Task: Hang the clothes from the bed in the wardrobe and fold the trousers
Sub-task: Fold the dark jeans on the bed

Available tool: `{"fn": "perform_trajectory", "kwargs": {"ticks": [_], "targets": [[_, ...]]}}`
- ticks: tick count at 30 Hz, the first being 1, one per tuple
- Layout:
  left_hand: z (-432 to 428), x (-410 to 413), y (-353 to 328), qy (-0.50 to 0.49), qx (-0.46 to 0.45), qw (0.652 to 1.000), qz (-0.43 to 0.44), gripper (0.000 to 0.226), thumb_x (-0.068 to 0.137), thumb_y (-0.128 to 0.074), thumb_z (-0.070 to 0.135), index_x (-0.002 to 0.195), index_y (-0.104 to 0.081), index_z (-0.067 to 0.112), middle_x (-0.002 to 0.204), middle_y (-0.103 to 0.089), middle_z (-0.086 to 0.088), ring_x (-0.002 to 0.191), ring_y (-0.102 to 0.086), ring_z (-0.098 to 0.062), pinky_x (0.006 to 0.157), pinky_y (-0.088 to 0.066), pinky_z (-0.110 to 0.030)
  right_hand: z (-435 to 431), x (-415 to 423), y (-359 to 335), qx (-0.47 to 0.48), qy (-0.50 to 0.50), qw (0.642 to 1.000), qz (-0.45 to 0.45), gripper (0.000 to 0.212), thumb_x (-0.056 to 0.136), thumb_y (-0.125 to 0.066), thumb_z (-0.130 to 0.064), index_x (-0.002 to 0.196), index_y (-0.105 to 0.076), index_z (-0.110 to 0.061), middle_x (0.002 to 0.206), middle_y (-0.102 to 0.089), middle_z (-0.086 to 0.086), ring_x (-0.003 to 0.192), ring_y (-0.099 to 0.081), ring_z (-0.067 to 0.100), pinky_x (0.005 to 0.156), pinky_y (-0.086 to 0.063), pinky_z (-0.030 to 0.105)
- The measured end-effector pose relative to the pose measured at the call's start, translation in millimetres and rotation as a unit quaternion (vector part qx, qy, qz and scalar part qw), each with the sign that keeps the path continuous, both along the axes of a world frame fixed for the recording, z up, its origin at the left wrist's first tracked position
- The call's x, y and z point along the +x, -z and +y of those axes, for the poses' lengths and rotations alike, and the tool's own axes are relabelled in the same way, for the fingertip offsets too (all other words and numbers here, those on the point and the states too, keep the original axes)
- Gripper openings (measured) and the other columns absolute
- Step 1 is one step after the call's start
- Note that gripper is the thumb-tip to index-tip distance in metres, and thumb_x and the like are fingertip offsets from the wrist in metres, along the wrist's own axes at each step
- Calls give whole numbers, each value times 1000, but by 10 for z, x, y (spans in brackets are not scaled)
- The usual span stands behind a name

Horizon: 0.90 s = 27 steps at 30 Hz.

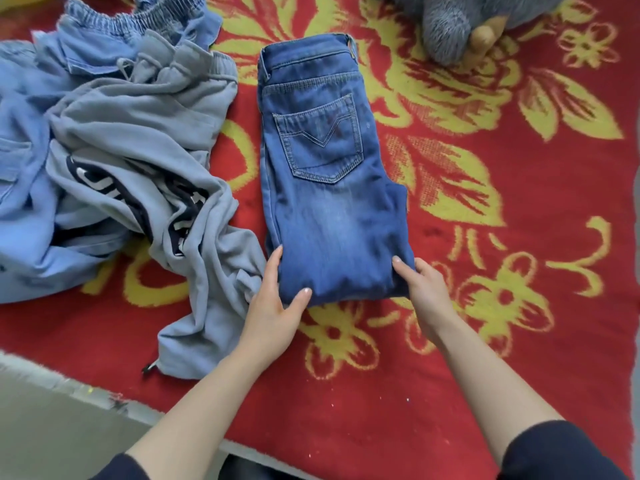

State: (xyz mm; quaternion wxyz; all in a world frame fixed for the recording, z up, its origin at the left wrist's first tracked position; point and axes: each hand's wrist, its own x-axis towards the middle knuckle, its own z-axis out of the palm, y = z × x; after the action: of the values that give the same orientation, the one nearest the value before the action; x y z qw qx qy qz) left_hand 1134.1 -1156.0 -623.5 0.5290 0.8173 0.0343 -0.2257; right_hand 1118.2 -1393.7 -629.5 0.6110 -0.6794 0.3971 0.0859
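Observation:
A pair of dark blue jeans [329,188] lies folded on the red and yellow blanket [485,341], back pocket up, waistband at the far end. My left hand [273,306] grips the near left corner of the fold, thumb on top and fingers along the side. At the near right corner, my right hand [420,289] has its thumb on top and its fingers tucked under the fold. To the left lies a crumpled heap: grey sweatpants [145,140] with a dark printed stripe, on top of light blue trousers [31,216] with an elastic waist.
A grey plush toy [457,26] lies at the far right on the blanket. The bed's near edge [69,386] runs along the lower left, with grey floor below it.

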Motion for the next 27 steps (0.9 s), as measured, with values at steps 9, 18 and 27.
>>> {"fn": "perform_trajectory", "kwargs": {"ticks": [9, 18, 27], "targets": [[-400, -637, -439, -45, -126, 991, 15, 74, 86, -67, 23, 142, -28, 49, 127, -49, 39, 114, -56, 7, 91, -50, -17, -560, -507, -388, -16, -16, 1000, 12, 19, 79, -74, -28, 74, -68, -10, 72, -61, 5, 70, -53, 16, 65, -36, 33], [-217, -2344, -124, -37, -53, 955, 290, 80, 74, -69, 11, 137, -31, 42, 135, -57, -5, 109, -61, -7, 102, -45, -33, -658, -2250, -166, 47, -172, 926, 333, 21, 77, -76, -25, 72, -67, -8, 54, -57, -1, 42, -49, 10, 42, -35, 17], [-243, -2514, -125, 332, 309, 879, -149, 98, 65, -67, 42, 148, -32, 5, 155, -20, -21, 144, -23, -36, 115, -24, -46, -403, -2499, -156, -398, -522, 754, -31, 90, 64, -72, -25, 143, -39, -2, 154, -31, 16, 139, -34, 36, 110, -35, 45]]}}
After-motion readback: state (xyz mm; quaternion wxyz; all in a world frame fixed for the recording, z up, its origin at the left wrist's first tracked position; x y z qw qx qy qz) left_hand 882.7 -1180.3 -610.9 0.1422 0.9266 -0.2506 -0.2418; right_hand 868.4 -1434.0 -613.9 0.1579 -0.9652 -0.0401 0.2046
